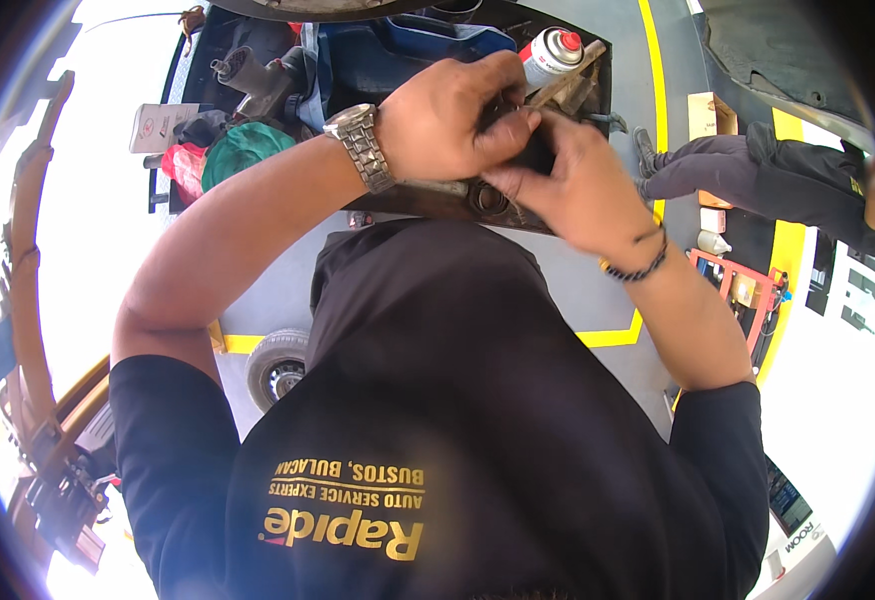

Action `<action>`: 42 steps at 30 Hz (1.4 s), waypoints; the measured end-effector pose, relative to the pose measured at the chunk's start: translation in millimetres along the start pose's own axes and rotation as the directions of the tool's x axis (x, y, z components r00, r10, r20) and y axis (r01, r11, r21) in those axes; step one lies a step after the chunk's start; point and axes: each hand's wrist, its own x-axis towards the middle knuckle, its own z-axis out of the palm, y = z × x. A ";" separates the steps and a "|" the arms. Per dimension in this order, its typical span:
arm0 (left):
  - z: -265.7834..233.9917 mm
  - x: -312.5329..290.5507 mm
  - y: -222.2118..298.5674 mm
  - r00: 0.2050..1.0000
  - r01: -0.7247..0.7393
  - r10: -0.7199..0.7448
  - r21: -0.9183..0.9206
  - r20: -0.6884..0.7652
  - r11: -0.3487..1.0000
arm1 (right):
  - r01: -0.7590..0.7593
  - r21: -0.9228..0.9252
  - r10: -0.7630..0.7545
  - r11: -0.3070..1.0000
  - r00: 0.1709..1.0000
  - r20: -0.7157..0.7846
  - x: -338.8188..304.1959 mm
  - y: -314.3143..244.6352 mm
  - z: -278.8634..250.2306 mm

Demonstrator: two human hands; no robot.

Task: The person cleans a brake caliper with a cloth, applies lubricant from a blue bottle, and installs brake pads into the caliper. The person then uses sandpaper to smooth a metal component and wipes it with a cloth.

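My left hand (453, 118), with a metal watch on its wrist, is curled with thumb and fingers pinched together. Facing it, my right hand (586, 188), with a dark braided bracelet, has bent fingers that meet the left fingertips. Both hands close around something small and dark, mostly hidden by the fingers; its kind cannot be made out. They are above a dark work cart (438, 202). Just beyond the fingers stands a white spray can (550, 58) with a red nozzle. A blue plastic container (358, 50) lies behind my left hand.
On the cart's left are a grey metal tool (248, 78), a green cloth (248, 150), a red cloth (184, 172) and a white box (163, 126). A wheel (280, 370) is on the floor. Another person (788, 180) stands at the right, near a red frame (758, 290).
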 end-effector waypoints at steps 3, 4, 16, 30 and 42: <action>-3.9 4.2 2.9 0.999 -0.050 0.052 -0.089 0.016 0.995 | -0.099 0.387 0.049 0.917 0.990 0.135 6.2 9.3 -11.0; -7.6 6.8 2.6 0.990 -0.127 0.129 -0.058 0.048 0.990 | -0.118 0.461 0.039 0.880 0.983 0.178 6.2 10.6 -13.5; 14.3 2.3 4.1 0.972 0.206 -0.193 0.092 -0.135 0.974 | -0.001 -0.015 0.001 1.000 1.000 0.008 12.0 24.5 -0.6; 16.7 -1.4 -13.1 0.978 -0.210 0.207 0.232 0.035 0.950 | 0.006 -0.052 -0.011 0.999 0.994 -0.106 7.4 41.5 33.1; 28.4 -7.1 -21.0 0.965 0.231 -0.198 0.194 -0.174 0.954 | -0.010 -0.109 0.006 0.994 0.999 -0.041 44.3 42.7 18.3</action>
